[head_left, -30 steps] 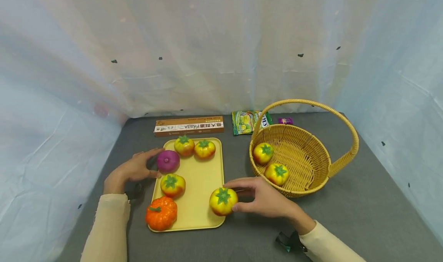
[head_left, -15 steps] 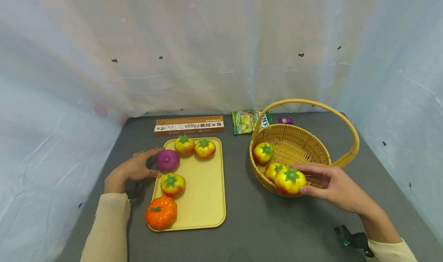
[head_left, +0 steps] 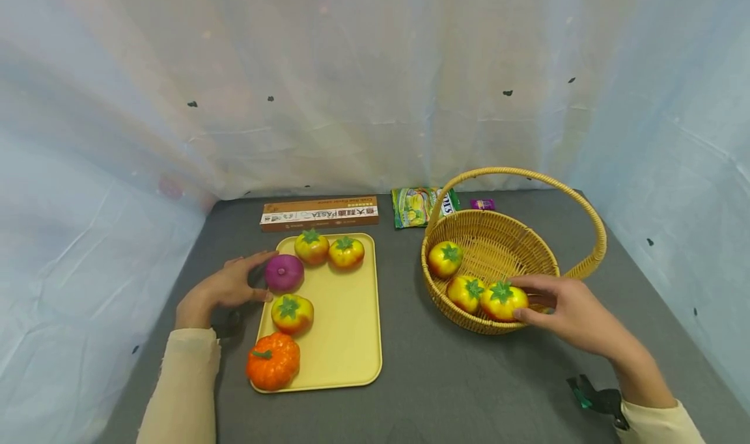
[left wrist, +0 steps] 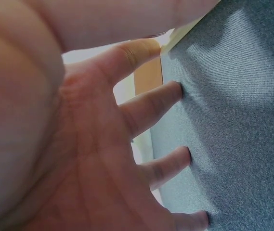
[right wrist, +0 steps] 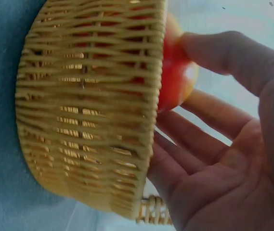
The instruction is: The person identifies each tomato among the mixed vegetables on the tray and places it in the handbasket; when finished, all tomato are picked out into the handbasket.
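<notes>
My right hand [head_left: 565,307] pinches a yellow-red persimmon [head_left: 504,302] between thumb and fingers at the near right rim of the wicker basket [head_left: 515,242]. Through the weave in the right wrist view, the red underside of the persimmon [right wrist: 173,72] shows partly below the rim. Two more persimmons lie in the basket, one [head_left: 466,293] right beside the held one. My left hand [head_left: 231,284] rests with spread fingers at the left edge of the yellow tray [head_left: 346,340], near a purple onion [head_left: 284,273]. In the left wrist view its fingertips [left wrist: 175,89] meet the grey cloth.
Three persimmons, one of them [head_left: 293,314] near the tray's middle left, share the tray with an orange pumpkin [head_left: 273,361]. Behind stand a pasta box [head_left: 319,213], a green snack bag [head_left: 413,208] and a small purple packet [head_left: 483,204]. The basket's tall handle [head_left: 527,176] arches over it.
My right hand has carried the persimmon from the tray's near right corner to the basket and lowered it past the near rim. My left hand has stayed in place.
</notes>
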A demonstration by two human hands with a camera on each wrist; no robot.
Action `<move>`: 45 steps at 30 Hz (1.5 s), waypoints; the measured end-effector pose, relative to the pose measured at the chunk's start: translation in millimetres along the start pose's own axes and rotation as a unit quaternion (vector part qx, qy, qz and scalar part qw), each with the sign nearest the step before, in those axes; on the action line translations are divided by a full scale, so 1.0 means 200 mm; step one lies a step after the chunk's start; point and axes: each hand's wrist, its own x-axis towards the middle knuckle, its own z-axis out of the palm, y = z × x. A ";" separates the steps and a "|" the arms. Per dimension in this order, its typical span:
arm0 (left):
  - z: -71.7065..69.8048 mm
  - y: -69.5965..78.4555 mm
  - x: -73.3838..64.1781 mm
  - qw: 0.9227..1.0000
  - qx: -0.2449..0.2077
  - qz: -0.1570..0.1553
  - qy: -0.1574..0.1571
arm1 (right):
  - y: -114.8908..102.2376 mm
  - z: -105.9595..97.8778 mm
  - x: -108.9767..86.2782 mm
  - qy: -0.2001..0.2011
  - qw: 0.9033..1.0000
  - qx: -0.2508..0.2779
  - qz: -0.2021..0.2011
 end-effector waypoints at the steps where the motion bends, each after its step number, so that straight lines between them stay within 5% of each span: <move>1: 0.00 0.00 0.00 1.000 0.000 0.001 0.001 | 0.00 0.01 0.01 -0.005 1.000 0.003 -0.002; 20: 0.00 0.00 -0.02 1.000 0.012 0.020 0.013 | -0.03 0.16 0.20 -0.025 0.995 0.093 -0.009; 36: 0.01 -0.01 -0.01 1.000 0.007 0.018 0.011 | -0.03 0.17 0.23 -0.049 0.998 0.036 0.017; 45: 0.01 -0.01 -0.01 1.000 0.007 0.012 0.010 | -0.07 0.18 0.25 -0.006 0.998 0.057 -0.027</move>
